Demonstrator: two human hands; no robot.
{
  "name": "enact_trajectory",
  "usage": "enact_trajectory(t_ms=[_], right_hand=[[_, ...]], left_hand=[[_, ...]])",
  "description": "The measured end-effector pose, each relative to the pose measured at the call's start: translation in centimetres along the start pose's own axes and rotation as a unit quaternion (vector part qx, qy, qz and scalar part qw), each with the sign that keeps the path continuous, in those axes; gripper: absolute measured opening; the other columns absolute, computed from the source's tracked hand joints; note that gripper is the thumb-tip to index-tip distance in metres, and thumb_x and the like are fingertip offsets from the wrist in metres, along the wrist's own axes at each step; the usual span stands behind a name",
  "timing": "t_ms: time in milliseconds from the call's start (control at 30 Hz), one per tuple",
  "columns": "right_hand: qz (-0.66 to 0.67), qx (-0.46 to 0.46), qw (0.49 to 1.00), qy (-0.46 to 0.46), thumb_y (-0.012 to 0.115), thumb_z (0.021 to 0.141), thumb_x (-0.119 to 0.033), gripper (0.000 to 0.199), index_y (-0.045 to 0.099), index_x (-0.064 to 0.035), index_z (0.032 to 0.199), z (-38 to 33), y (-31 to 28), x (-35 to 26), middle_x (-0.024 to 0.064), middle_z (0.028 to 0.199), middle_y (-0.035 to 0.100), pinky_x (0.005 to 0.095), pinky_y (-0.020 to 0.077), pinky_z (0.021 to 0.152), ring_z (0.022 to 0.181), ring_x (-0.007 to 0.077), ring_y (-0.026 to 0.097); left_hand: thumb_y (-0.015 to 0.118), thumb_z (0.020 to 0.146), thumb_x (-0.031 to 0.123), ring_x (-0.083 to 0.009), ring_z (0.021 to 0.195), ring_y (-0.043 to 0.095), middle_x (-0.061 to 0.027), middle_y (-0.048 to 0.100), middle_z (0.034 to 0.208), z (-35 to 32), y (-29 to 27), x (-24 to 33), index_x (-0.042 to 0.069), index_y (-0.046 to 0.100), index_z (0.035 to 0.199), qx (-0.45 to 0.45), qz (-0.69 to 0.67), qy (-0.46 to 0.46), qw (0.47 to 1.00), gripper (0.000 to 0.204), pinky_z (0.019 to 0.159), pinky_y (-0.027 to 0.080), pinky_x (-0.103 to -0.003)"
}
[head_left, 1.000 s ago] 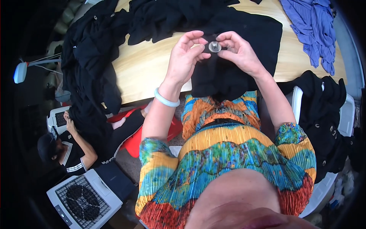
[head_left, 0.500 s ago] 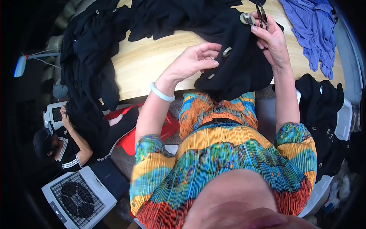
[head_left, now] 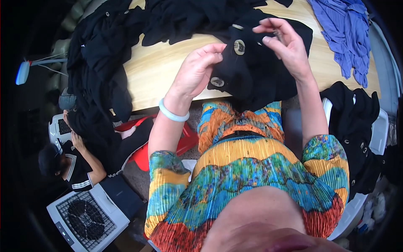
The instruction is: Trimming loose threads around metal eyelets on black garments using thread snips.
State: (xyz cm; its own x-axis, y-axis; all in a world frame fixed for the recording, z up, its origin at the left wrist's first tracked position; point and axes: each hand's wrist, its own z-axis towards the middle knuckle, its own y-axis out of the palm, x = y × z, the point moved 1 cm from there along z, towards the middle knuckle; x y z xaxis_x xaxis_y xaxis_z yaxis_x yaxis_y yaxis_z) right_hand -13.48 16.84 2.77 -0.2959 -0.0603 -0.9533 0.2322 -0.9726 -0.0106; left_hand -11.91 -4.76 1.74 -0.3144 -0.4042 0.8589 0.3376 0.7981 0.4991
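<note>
My left hand [head_left: 196,72] grips a fold of a black garment [head_left: 256,80] over the wooden table's near edge. Its fingertips pinch the cloth just left of a large pale button [head_left: 239,46]. A second button [head_left: 217,82] shows lower on the same fold, under my left thumb. My right hand [head_left: 286,43] hovers just right of the upper button, with thumb and fingers pinched on a small thin object too small to identify. A pale bangle [head_left: 173,113] circles my left wrist.
Black clothes [head_left: 98,71] are heaped across the left and far side of the wooden table [head_left: 155,75]. A blue garment [head_left: 346,33] lies far right. More black clothing drapes a white chair [head_left: 357,122] at my right. Another person [head_left: 69,161] sits low left beside a white fan unit [head_left: 86,218].
My right hand, together with the left at a button one second ago, swung up and away, then came back down beside the upper button. My left hand kept hold of the garment.
</note>
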Motion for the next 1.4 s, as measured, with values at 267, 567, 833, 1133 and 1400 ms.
enact_trajectory(t_ms=[267,567,833,1133,1400], right_hand=[[0.099,-0.122,0.988,-0.008,0.046,0.073,0.006,0.042,0.042,0.0006,0.115,0.2,3.0,0.9,0.0099,0.111,0.049,0.0288,0.0330,0.096,0.110,0.0171,0.045],[0.137,-0.102,0.983,0.066,0.055,0.076,-0.003,0.040,0.042,-0.0010,0.115,0.1,3.9,2.4,0.0057,0.105,0.050,0.0232,0.0379,0.087,0.098,0.0103,0.048],[0.100,-0.077,0.981,0.150,0.059,0.079,-0.012,0.039,0.043,-0.0028,0.114,0.7,3.8,2.5,0.0005,0.089,0.052,0.0161,0.0393,0.067,0.077,0.0035,0.048],[0.075,-0.078,0.980,0.168,0.058,0.076,-0.011,0.040,0.042,-0.0047,0.113,0.9,4.9,2.5,-0.0005,0.084,0.050,0.0132,0.0278,0.041,0.056,0.0001,0.040],[0.109,-0.103,0.971,0.184,0.060,0.077,-0.011,0.034,0.044,-0.0056,0.107,0.3,4.7,1.7,-0.0025,0.078,0.050,0.0128,0.0277,0.042,0.056,-0.0003,0.040]], left_hand=[[0.043,0.078,-0.002,-0.0096,0.085,0.054,-0.0052,0.058,0.092,0.1,0.6,-0.1,0.000,0.051,0.101,-0.015,-0.039,-0.012,0.999,0.024,0.080,0.041,-0.021],[0.045,0.081,-0.002,-0.0119,0.088,0.054,-0.0073,0.057,0.095,-0.1,0.1,-1.3,0.000,0.048,0.105,0.051,0.111,0.122,0.985,0.024,0.078,0.043,-0.022],[0.068,0.067,0.005,-0.0224,0.080,0.053,-0.0115,0.053,0.088,0.1,0.6,-2.4,0.000,0.057,0.104,0.168,0.519,0.374,0.750,0.039,0.069,0.044,-0.029],[0.061,0.073,0.001,-0.0133,0.079,0.052,-0.0060,0.054,0.086,0.5,-0.9,-3.9,0.001,0.063,0.088,0.191,0.273,0.266,0.905,0.015,0.066,0.042,-0.022],[0.058,0.074,-0.001,-0.0170,0.068,0.055,-0.0087,0.055,0.084,0.1,0.1,-3.0,-0.002,0.056,0.078,0.195,0.374,0.328,0.845,0.004,0.057,0.043,-0.025]])
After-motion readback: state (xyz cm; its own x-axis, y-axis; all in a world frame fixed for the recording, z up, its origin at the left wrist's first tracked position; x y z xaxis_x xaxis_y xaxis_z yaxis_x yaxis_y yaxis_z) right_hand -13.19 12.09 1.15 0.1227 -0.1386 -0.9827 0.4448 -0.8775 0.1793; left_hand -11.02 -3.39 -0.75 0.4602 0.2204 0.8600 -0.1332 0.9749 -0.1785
